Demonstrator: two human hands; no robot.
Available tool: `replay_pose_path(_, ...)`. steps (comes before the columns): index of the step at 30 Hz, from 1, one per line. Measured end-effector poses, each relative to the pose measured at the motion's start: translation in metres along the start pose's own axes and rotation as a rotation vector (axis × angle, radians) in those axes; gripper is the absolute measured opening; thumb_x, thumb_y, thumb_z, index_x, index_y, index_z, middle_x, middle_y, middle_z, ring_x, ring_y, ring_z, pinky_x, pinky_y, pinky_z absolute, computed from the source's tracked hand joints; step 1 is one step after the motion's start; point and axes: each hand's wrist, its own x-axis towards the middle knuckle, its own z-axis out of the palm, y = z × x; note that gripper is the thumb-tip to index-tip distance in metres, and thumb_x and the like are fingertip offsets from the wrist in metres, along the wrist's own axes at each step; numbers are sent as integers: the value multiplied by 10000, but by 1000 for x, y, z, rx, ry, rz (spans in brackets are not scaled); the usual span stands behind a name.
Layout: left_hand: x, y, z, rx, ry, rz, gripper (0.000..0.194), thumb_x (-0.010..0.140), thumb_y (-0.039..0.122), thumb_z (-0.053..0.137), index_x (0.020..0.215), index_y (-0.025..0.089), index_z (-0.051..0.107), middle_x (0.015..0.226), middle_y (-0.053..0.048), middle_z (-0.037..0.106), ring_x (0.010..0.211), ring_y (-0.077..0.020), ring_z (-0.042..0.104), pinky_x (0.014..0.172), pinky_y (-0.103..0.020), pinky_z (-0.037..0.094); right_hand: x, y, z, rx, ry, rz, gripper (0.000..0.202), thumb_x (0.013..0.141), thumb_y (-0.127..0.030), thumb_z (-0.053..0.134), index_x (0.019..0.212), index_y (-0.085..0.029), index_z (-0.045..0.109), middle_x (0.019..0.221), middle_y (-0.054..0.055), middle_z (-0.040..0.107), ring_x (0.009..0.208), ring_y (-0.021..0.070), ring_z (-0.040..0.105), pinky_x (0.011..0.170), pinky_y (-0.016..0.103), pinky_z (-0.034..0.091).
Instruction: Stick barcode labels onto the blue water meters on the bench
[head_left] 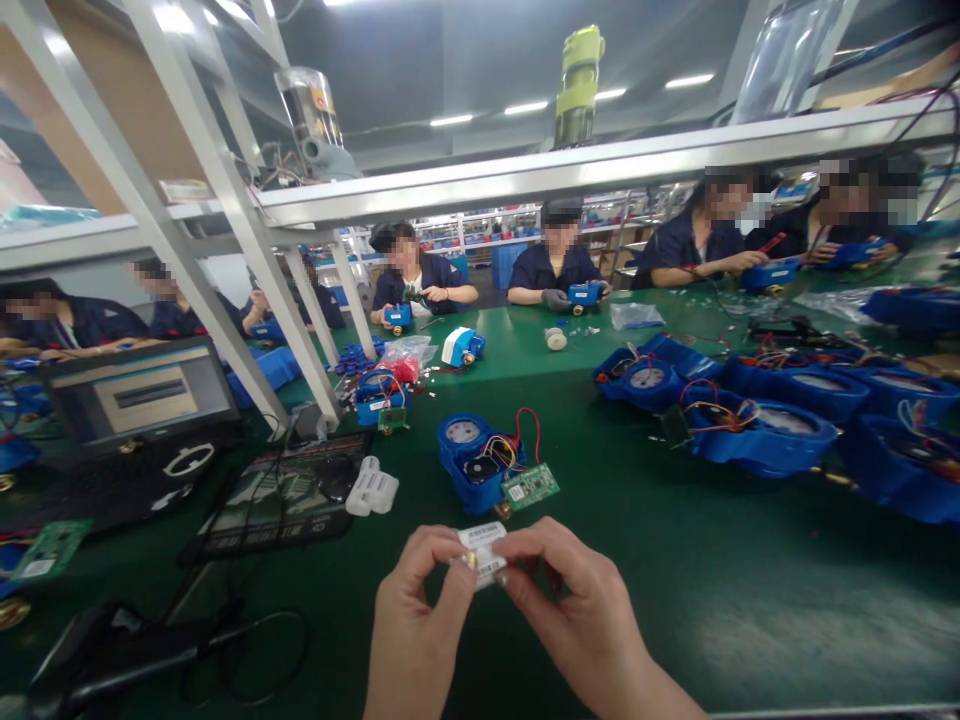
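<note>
Open laptop (142, 392), black mouse (337, 478) on a dark mat (270, 505), yellow-green bottle (580, 88) on a metal shelf (465, 185), lit ceiling lamps (451, 121)

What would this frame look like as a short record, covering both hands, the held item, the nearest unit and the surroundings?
Left hand: pinching left edge of held item
Right hand: pinching its right edge
Held item: white barcoded piece
Nearest unit: open blue meter, wired, green circuit board beside it
Left side: laptop
Right side: several blue meters
Background: co-workers across the green table
</note>
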Motion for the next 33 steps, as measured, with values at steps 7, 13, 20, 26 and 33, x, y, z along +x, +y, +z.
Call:
replay_pose_path(7, 3, -2, -1, -51, -23, -104, 235, 650, 322, 593, 475, 197, 500, 655, -10, 529, 622, -161, 489, 602, -251, 391, -1, 1, 1, -95, -90, -221, 199, 897, -41, 526, 998, -210, 553, 843, 4, 608, 707, 139, 532, 612, 252, 440)
replay_pose_path(13, 3, -18, 5, -361, -1, -367, 178, 588, 309, 668, 531, 177, 563, 631, 12, 552, 651, -145, 480, 650, -240, 416, -12, 3, 2, -275, -103, -364, 249, 896, -31, 502, 1085, -180, 566, 941, 73, 604, 743, 180, 525, 619, 297, 458)
replay_pose_path(20, 21, -34, -8, -415, 249, -469, 243, 527, 374, 678, 629, 188, 560, 715, 28, 564, 729, -136, 518, 633, -216, 444, -19, 14, 5, 270, -100, 226, 109, 920, -209, 496, 837, -194, 565, 933, 64, 611, 864, 180, 611, 695, 254, 506)
replay_pose_path(26, 51, -41, -28, -284, -1, -518, 259, 566, 303, 671, 629, 192, 445, 559, 55, 526, 511, -106, 505, 463, -196, 386, -15, 43, 1, 88, -160, 405, 120, 853, -260, 469, 811, -191, 558, 1218, 130, 558, 1151, 263, 518, 871, 376, 490)
replay_pose_path(33, 82, -43, -18, -85, -314, -575, 524, 626, 334, 708, 1067, 143, 498, 534, 51, 538, 417, -105, 475, 379, -174, 286, 0, 62, -10, 21, -6, 373, 132, 864, -298, 451, 824, -206, 536, 1307, 129, 498, 1237, 258, 441, 893, 388, 487)
